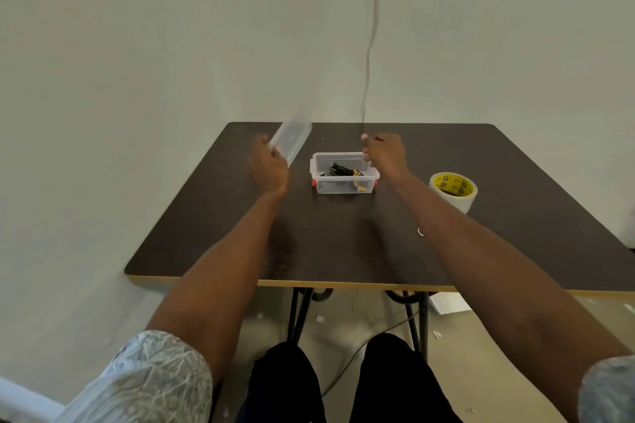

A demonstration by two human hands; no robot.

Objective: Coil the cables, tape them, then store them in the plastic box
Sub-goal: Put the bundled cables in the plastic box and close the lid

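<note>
Cables [340,171] lay boxed near the tabletop's [343,251] far edge; left grip [269,161] held the blurred lid [292,141], right grip [383,152] curled at the plastic box [343,187] rim, contact unclear; a skewed lid could jam

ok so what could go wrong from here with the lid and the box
1. The left hand grips the lid tilted and off to the left of the box; lowered crooked, it may not seat.
2. The cables sit heaped in the box; a loop above the rim could get pinched under the lid.
3. The right hand touches only the box's far right corner, so pressing the lid might slide the box on the table.
</note>
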